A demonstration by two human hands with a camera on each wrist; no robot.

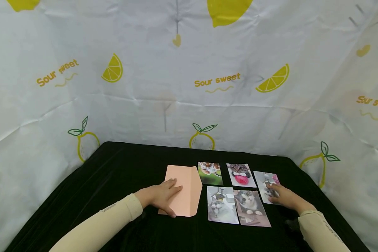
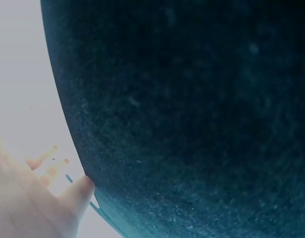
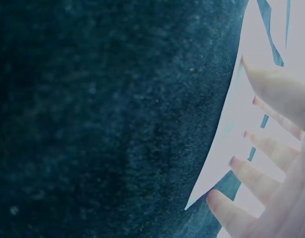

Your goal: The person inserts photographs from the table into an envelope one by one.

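Observation:
A pale pink paper envelope [image 1: 184,175] lies on the black cloth, its pointed flap spread out to the right. My left hand [image 1: 160,196] rests on its left half with fingers spread; in the left wrist view the hand [image 2: 40,206] is washed out by glare. At the far right, my right hand [image 1: 288,198] touches a photo card [image 1: 264,178] showing a cat and pink flowers. Extended fingers of the right hand [image 3: 283,163] lie over that pale card [image 3: 226,144] in the right wrist view, its picture lost in the brightness.
Between the hands lie more photo cards: a tiger [image 1: 211,173], a cat with a pink ball shape [image 1: 239,173], a pale cat [image 1: 223,208] and a grey-white cat [image 1: 252,208]. The black-covered table [image 1: 138,157] meets a white lemon-print curtain [image 1: 145,119] behind and at both sides.

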